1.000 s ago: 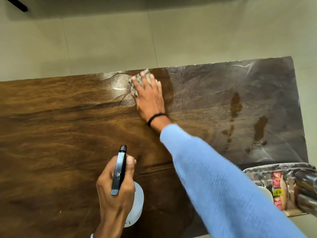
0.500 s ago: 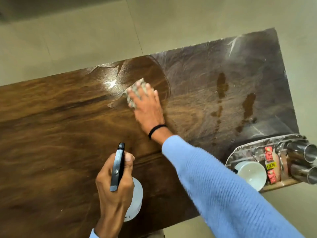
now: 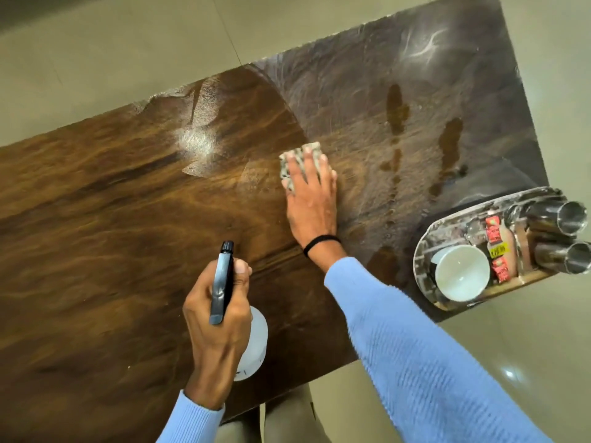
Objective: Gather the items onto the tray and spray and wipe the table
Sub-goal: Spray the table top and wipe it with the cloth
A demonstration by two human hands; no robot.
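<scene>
Cloth (image 3: pixel 299 155) lies mostly hidden under the right hand (image 3: pixel 311 199), whose straight fingers press it flat on the table (image 3: pixel 96 219) at mid-frame; we see only its speckled edges. At lower centre the left hand (image 3: pixel 220 318) curls round the spray bottle (image 3: pixel 256 340), covering its neck. At the right edge the tray (image 3: pixel 422 251) holds a white bowl (image 3: pixel 460 273), red sachets (image 3: pixel 494 231) and two steel cups (image 3: pixel 550 212), one cut off by the frame. We cannot read the labels.
</scene>
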